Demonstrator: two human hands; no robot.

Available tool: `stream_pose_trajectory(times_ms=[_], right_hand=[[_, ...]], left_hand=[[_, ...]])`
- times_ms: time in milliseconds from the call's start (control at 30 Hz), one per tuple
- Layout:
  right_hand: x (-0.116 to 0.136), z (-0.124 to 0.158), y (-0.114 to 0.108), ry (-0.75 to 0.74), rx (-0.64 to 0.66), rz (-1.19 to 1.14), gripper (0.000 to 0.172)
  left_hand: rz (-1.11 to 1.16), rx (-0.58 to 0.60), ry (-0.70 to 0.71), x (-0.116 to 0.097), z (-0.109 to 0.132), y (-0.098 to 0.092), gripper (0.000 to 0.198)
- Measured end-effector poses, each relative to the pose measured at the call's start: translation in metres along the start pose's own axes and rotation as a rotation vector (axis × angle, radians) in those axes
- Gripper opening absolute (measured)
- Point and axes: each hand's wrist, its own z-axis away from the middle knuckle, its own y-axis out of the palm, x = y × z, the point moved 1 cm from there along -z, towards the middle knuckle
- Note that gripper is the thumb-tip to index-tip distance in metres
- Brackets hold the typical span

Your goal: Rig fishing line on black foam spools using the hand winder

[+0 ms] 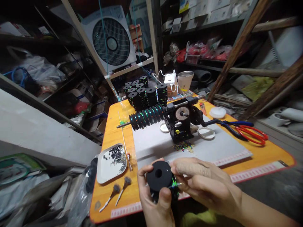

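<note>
My left hand is wrapped around a stack of black foam discs with a hole through the middle, its round top facing up. At the stack's right side, my right hand is closed with its fingertips pressed together. Bright green thread ends stick out there, next to a small pale tip at my right fingers. Whether those fingers grip the thread or a small tool is hidden. Beyond my hands stands a hand-cranked winding machine, with a row of black discs wound with shiny green wire on its shaft.
A white tray of small dark parts lies at the left, near two small brushes. Tiny coloured beads are scattered on the grey board. Red-handled scissors rest at the right. Finished-looking black stacks stand behind the machine.
</note>
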Motion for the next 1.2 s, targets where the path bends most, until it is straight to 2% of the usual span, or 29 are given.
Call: stream_pose_trajectory(times_ms=[67,133,200,267,333,367,433,500,600,700,800,1000,1100,1200], right_hand=[[-0.001,-0.002,0.001,0.071,-0.066,-0.08,0.02],[-0.002,-0.003,0.002,0.132,-0.145,-0.129,0.029],[-0.005,-0.001,0.0,0.124,-0.133,-0.091,0.036],[-0.013,0.006,-0.01,0.085,-0.07,0.037,0.036],[-0.028,0.019,-0.032,0.116,-0.061,0.216,0.032],[-0.038,0.029,-0.049,0.178,-0.093,0.334,0.03],[-0.064,0.052,-0.089,0.381,-0.095,0.616,0.023],[-0.094,0.079,-0.13,0.638,0.054,0.867,0.028],[-0.133,0.114,-0.173,0.78,0.148,0.921,0.039],[-0.153,0.137,-0.185,0.813,0.203,0.903,0.043],[-0.15,0.151,-0.184,0.797,0.217,0.885,0.044],[-0.113,0.173,-0.197,0.771,0.273,0.809,0.038],[-0.101,0.176,-0.206,0.753,0.32,0.754,0.033],[-0.103,0.17,-0.213,0.729,0.353,0.711,0.021]], left_hand=[[-0.003,-0.011,0.017,-0.002,-0.001,0.001,0.068],[-0.007,0.001,0.039,-0.003,-0.003,0.0,0.067],[-0.013,0.034,0.066,-0.003,-0.005,-0.003,0.064],[-0.024,0.07,0.069,0.0,-0.008,-0.006,0.062],[-0.032,0.096,0.04,0.005,-0.012,-0.01,0.062],[-0.035,0.104,0.021,0.008,-0.014,-0.012,0.062],[-0.036,0.108,-0.009,0.013,-0.016,-0.013,0.063],[-0.036,0.102,-0.016,0.018,-0.016,-0.012,0.063],[-0.046,0.103,0.012,0.024,-0.015,-0.008,0.062],[-0.052,0.104,0.029,0.027,-0.014,-0.005,0.062],[-0.048,0.084,-0.004,0.029,-0.015,-0.004,0.061],[-0.078,0.075,-0.053,0.032,-0.019,-0.008,0.062],[-0.086,0.062,-0.058,0.033,-0.019,-0.012,0.063],[-0.083,0.064,-0.069,0.034,-0.019,-0.014,0.061]])
